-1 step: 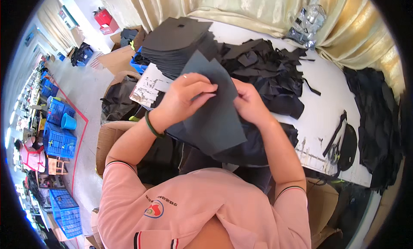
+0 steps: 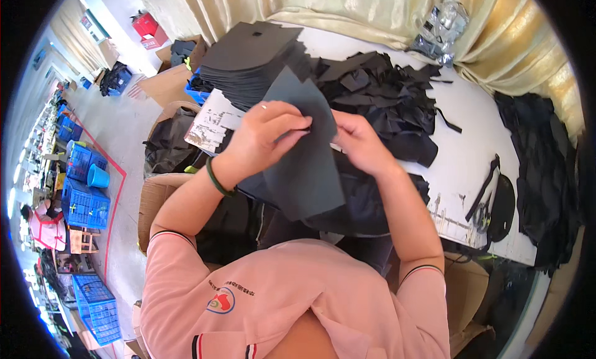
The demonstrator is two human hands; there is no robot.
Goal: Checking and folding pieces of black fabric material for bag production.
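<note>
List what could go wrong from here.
The sheet could bend or slip: the right grip is at its edge, the left grip at its face, and its lower part hangs free.
The stack might be nudged askew: its layers are uneven, and the sheet overlaps it in view.

It's a workshop; stacked panels (image 2: 245,49) and crates (image 2: 87,204) show it.

pink short-sleeved shirt (image 2: 323,278), stripy sleeve trim (image 2: 174,233), roundish red-and-blue logo (image 2: 221,300), dark green bracelet thingy (image 2: 215,179), tiny shiny ring (image 2: 264,106) on the left hand (image 2: 259,132)
</note>
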